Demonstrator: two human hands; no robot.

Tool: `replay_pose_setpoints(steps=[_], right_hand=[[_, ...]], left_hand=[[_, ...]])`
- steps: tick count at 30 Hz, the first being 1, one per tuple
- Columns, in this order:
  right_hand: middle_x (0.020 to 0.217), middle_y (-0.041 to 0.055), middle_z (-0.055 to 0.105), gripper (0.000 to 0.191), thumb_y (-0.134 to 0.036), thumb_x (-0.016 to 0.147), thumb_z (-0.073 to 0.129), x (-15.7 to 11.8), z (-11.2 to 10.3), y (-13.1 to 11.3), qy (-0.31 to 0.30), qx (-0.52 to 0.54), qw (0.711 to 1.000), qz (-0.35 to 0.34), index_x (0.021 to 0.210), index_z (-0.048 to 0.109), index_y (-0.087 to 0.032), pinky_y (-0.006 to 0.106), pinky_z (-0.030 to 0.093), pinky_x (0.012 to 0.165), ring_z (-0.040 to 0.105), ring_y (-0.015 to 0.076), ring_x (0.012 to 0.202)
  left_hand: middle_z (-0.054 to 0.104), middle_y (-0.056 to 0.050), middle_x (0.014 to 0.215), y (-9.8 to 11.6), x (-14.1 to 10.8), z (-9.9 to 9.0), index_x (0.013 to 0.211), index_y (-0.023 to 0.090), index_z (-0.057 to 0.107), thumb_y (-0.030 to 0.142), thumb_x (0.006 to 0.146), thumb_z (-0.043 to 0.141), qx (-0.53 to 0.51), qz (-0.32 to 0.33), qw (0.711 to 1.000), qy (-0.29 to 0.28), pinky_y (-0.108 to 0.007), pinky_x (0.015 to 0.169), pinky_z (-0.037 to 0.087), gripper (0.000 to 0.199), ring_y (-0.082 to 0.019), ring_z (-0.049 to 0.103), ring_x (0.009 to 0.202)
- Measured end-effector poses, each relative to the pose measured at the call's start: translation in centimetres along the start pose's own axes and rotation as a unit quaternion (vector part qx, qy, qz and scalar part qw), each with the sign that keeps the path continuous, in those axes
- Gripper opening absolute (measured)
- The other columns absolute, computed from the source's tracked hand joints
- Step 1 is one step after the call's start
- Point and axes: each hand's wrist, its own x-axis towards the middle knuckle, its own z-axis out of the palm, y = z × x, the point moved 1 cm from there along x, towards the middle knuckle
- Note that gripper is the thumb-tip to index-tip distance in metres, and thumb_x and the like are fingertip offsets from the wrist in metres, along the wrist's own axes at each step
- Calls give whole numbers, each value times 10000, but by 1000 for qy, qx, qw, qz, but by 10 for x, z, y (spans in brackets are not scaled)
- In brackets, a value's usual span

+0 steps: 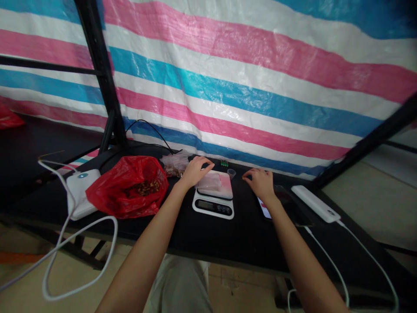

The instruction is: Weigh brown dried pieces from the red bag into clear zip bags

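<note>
A white kitchen scale (213, 206) with a small display sits on the black table, and a clear plastic piece (210, 182), bag or box I cannot tell, lies on its pink-and-white top. My left hand (196, 171) is over the scale's far left corner, its thumb and forefinger closed together at the tips; anything between them is too small to make out. To the right of the scale, my right hand (261, 183) is held low over the table in a pinch, with its contents unclear. Between the hands stands a small clear cup (231, 173).
An open red plastic bag (112, 187) holds brown dried pieces (148, 188). Beside it are clear zip bags (176, 163). Green batteries (224, 163) lie behind the scale. A phone (264, 208), white power bank (315, 203), white box (81, 182) and loose cables surround the work area.
</note>
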Motion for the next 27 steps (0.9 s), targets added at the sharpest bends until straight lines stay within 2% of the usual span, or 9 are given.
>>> replay_pose_setpoints(steps=[4,7,10,13,15,19,24,27], right_hand=[[930,74,667,180,-310,840,526,25,-3,-21,16,4,1000,7,824,693,-244,377,282,749,529,253,924],[882,89,672,184,-285,837,527,30,-2,-35,12,-10,1000,-12,800,698,-226,387,283,751,526,260,897],[884,101,668,220,-276,863,475,27,-3,-40,70,2,998,-3,847,683,-205,387,286,748,525,259,896],[907,98,665,240,-305,872,447,23,2,-34,119,64,990,51,917,657,-198,374,306,747,536,255,905],[933,72,664,254,-362,837,495,23,13,-26,102,144,981,81,996,633,-220,352,338,729,548,247,902],[930,46,650,413,-425,723,598,25,48,-6,34,290,950,107,1089,603,-232,313,397,675,566,215,822],[898,64,635,538,-403,622,674,25,80,3,21,343,931,127,1115,606,-197,342,428,730,569,214,815],[904,64,636,493,-380,632,665,25,88,-5,11,352,926,136,1089,629,-199,357,427,784,569,217,854]], left_hand=[[650,-34,993,2,-3,1,934,196,643,415,750,616,-24,12,999,-21,-333,907,399,287,-195,543,985],[653,-30,993,3,-5,1,943,201,646,437,688,670,-20,37,999,-34,-324,893,408,348,-192,551,965],[658,-29,976,5,-6,1,936,205,654,476,668,672,11,63,995,-71,-323,883,412,381,-198,554,956],[652,-47,994,7,-8,1,941,207,657,570,630,657,68,73,990,-102,-349,879,408,479,-230,543,977],[641,-68,1008,9,-9,1,965,204,653,632,604,636,109,75,984,-116,-365,873,402,560,-249,538,983],[618,-97,1018,14,-11,4,993,189,642,672,595,611,163,79,974,-133,-381,860,386,627,-269,526,984],[610,-98,1027,16,-12,10,1012,173,615,606,658,607,165,68,973,-145,-389,868,371,559,-270,514,1000],[607,-82,1051,17,-12,11,1187,173,501,544,682,624,142,46,978,-147,-379,881,371,639,-256,504,1026]])
